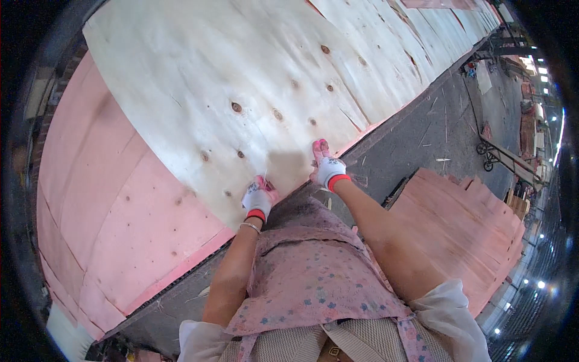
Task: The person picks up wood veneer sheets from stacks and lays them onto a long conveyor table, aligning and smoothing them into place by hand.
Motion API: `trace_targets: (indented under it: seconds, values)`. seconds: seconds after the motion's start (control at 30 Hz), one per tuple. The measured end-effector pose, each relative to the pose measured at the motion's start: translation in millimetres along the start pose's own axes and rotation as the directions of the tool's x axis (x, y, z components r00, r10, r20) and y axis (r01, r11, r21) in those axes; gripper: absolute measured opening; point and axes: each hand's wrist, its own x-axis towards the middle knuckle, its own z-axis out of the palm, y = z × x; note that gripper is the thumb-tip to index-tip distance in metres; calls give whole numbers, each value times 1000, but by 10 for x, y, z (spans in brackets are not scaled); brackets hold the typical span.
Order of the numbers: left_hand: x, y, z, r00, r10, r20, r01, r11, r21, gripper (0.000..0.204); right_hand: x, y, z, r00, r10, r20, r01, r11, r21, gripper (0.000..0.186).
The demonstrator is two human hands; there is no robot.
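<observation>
A: Hands?
B: Both gloved. Left hand (259, 196) clenched on the near edge of the pale veneer sheet (253, 78); right hand (325, 164) grasping the same edge, fingers flat on top.
A: Sheet position?
B: Lying across the pink-coated sheets (114, 199), edge just before the person's apron (313, 271).

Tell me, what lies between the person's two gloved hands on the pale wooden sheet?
In the head view, only the bare edge of the pale sheet lies between the left hand and the right hand.
</observation>
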Motion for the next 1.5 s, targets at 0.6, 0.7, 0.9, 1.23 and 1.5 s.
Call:
trace_targets:
  seconds: [0.6, 0.7, 0.9, 1.23, 1.5]
  values:
    - [388, -236, -1133, 974, 224, 23, -166, 645, 746, 15, 90, 401, 18, 966, -242, -88, 243, 970, 8, 87]
    - [519, -424, -1517, 979, 187, -76, -36, 533, 845, 21, 7, 364, -177, 971, -234, 49, 238, 968, -77, 86]
    - [85, -298, -994, 985, 142, -101, -46, 770, 637, 77, 130, 706, -138, 887, -460, -33, 456, 885, -92, 93]
    - [104, 465, 167, 835, -417, -359, 491, 860, 142, 21, 289, 970, -93, 819, -571, -48, 554, 810, -191, 61]
    - [62, 282, -525, 840, -211, 499, 505, -28, -862, 16, 164, 792, -410, 886, -430, 175, 457, 875, -161, 92]
